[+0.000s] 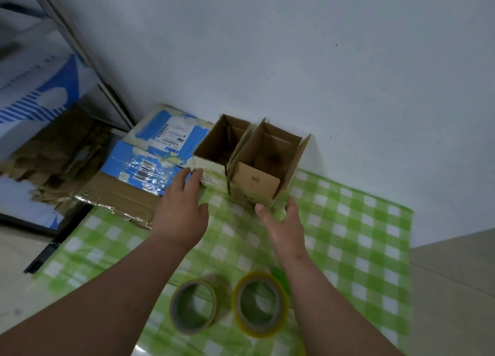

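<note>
Just short of the SM box (254, 180), which stands open on the counter (361, 235) against the wall (321, 74), twin box (214, 149) touching its left side, my left grip (182, 208) and right grip (286, 224) are both wide, holding nothing; better to take walls low, not flaps.

The worktop (361, 221) is showing a green and white check pattern. The left box (214, 144) is showing plain brown cardboard with a pale cream front. The right box (257, 180) is showing brown with black letters. One tape roll (173, 314) is looking dull yellowish grey, the other tape roll (236, 303) bright yellow. The parcels (150, 130) are showing blue, white and black barcodes.
</note>
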`<state>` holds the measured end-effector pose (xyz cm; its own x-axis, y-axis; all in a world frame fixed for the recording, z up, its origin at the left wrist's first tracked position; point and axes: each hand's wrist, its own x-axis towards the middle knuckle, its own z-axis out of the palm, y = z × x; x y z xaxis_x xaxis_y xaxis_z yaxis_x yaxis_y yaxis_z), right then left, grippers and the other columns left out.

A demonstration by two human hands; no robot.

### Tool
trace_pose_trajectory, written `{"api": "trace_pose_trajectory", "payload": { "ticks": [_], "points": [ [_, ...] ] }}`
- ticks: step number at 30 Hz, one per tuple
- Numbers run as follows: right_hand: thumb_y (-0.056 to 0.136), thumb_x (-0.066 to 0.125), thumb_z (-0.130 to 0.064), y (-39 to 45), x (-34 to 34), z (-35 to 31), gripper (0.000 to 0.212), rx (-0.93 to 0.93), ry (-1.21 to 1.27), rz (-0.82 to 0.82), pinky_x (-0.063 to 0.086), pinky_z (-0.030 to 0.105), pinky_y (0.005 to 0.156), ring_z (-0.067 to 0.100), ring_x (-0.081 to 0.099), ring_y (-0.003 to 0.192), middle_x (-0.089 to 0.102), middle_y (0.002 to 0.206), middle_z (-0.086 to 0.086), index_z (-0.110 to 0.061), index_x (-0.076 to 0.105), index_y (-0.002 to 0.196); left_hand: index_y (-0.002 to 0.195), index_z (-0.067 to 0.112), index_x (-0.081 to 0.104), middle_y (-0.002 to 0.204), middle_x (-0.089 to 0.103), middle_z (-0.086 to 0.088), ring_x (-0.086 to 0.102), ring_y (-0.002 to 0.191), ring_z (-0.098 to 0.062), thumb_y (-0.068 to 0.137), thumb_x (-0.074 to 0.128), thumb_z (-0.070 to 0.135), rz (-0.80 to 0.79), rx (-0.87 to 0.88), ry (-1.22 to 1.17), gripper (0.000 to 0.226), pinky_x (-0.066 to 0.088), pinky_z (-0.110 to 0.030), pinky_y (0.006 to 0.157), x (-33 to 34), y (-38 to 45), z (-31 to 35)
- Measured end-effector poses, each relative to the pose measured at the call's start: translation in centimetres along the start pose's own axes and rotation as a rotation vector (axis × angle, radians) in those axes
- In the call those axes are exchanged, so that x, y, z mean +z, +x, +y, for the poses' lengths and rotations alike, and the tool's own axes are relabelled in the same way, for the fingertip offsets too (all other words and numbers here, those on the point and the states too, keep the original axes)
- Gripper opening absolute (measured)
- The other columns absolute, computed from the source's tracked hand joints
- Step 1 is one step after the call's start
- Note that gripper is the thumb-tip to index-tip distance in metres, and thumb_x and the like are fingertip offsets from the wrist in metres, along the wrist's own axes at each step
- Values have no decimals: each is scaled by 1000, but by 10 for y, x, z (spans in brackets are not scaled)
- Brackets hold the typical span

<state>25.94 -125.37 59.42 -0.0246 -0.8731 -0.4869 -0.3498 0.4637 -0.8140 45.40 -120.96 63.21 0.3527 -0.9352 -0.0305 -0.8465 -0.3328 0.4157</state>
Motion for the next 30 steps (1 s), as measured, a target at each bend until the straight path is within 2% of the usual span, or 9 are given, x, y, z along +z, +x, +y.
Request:
{"api": "trace_pose_trajectory", "payload": {
  "ticks": [4, 9, 13, 16, 21, 24, 30],
  "points": [
    [76, 65, -69, -7, 2, -1, 99, -48, -219, -11, 29, 49, 116, 30, 27, 144, 35, 156, 4, -21, 26, 153, 152, 20, 31, 159, 24, -9, 28, 141, -33, 88, 64, 21, 4, -40, 89, 71, 31, -49, 113, -6, -12, -1],
    [79, 44, -77, -20, 17, -2, 92, -175, -680, -66, 17, 50, 119, 28, 19, 146, 24, 160, 3, -24, 27, 152, 150, 25, 30, 159, 25, -3, 21, 144, -28, 90, 60, 31, -17, -46, 243, 68, 25, -49, 114, -14, -25, -16],
    [83, 36, -74, -29, 36, -5, 81, -284, -849, -185, 4, 53, 120, 27, 10, 148, 14, 163, -1, -29, 30, 151, 151, 30, 28, 161, 21, -1, 16, 147, -26, 91, 56, 34, -56, -38, 356, 67, 10, -48, 119, -19, -29, -38],
    [87, 39, -67, -30, 57, -11, 73, -336, -909, -238, 6, 52, 119, 26, 9, 148, 17, 162, -1, -28, 34, 149, 152, 32, 27, 161, 20, 0, 12, 149, -25, 92, 53, 38, -108, -54, 393, 66, 4, -50, 121, -23, -25, -61],
    [93, 44, -54, -23, 109, -29, 62, -339, -916, -264, 23, 46, 111, 29, 22, 140, 29, 156, 1, -24, 37, 148, 150, 31, 26, 160, 22, 2, 10, 149, -23, 91, 53, 38, -162, 0, 482, 65, 1, -53, 120, -31, -4, -109],
    [94, 47, -50, -15, 151, -44, 57, -319, -908, -228, 33, 44, 105, 32, 31, 133, 37, 149, 4, -24, 39, 145, 151, 30, 18, 162, 15, 0, 6, 150, -25, 91, 51, 37, -215, 37, 567, 69, -2, -54, 120, -36, 10, -140],
    [93, 55, -44, 11, 215, -66, 50, -38, -517, -135, 38, 37, 104, 34, 43, 126, 52, 136, 9, -18, 51, 136, 152, 41, 14, 164, 6, -2, 2, 150, -27, 94, 42, 42, -274, 78, 610, 64, -11, -57, 116, -41, 41, -191]
  ]
}}
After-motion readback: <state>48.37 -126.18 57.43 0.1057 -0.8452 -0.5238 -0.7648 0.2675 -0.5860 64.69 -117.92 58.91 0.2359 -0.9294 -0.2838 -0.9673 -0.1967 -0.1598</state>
